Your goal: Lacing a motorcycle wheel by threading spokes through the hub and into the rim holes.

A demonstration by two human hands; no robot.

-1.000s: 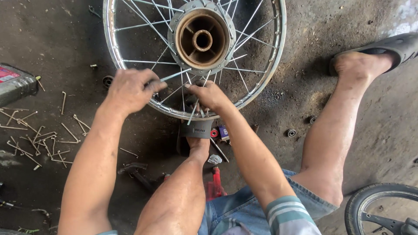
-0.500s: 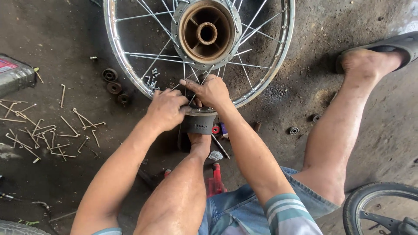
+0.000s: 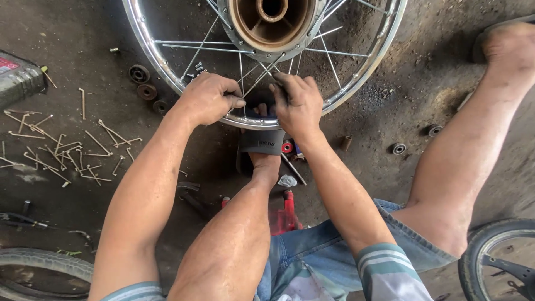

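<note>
We see a bare wheel (image 3: 167, 67) lying flat on the dirty floor (image 3: 457, 95), its chrome rim toward us and its rusty hub (image 3: 271, 19) at the top edge of the view. The left hand (image 3: 207, 99) is closed in a fist over the spokes (image 3: 251, 78) just inside the near rim, fingers curled tight around what looks like a spoke end; we cannot tell whether a small tool sits inside the grip. The right hand (image 3: 298, 103) lies just beside it, fingers bent and pressing down on the crossing spokes, thumb toward the left hand. Both hands work at the same spot, nearly touching each other.

Under the rim, between the forearms, a foot in a grey sandal (image 3: 262, 142) is set against the wheel's near edge. The other foot (image 3: 510, 47) rests well apart at the upper right.

Loose spokes (image 3: 61, 147) are scattered on the floor at the left, with three dark round rings (image 3: 146, 89) near the rim. Small bearings (image 3: 398, 149) lie to the right. A red tool (image 3: 284, 214) lies under the knee, and tyres (image 3: 44, 267) show in both lower corners.
</note>
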